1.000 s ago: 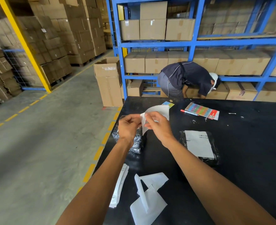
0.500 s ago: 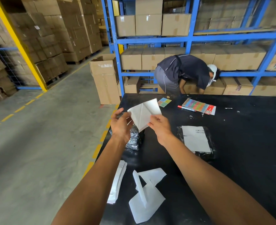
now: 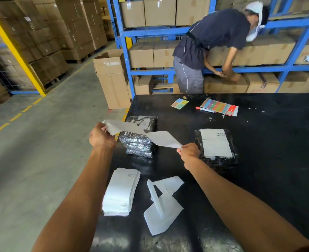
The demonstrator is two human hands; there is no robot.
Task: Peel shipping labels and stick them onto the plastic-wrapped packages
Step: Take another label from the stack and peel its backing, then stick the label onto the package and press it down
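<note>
My left hand (image 3: 101,136) pinches one white sheet (image 3: 121,126) and my right hand (image 3: 188,154) pinches the other sheet (image 3: 163,139); the two are pulled apart and still meet above a black plastic-wrapped package (image 3: 141,139) near the table's left edge. I cannot tell which sheet is the label and which the backing. A second wrapped package (image 3: 216,148) with a white label stuck on top lies just right of my right hand. A stack of unpeeled labels (image 3: 121,191) sits near the left edge below my hands.
Discarded white backing sheets (image 3: 161,204) lie on the black table (image 3: 259,179) near me. A red marker (image 3: 205,110), a coloured sticker sheet (image 3: 219,106) and a small card (image 3: 179,103) lie at the far side. A person (image 3: 210,50) bends at the blue shelves of boxes.
My hands have moved apart, left hand leftward and right hand rightward, spreading the label and its backing wide over the package. The camera view has tilted down and closer.
</note>
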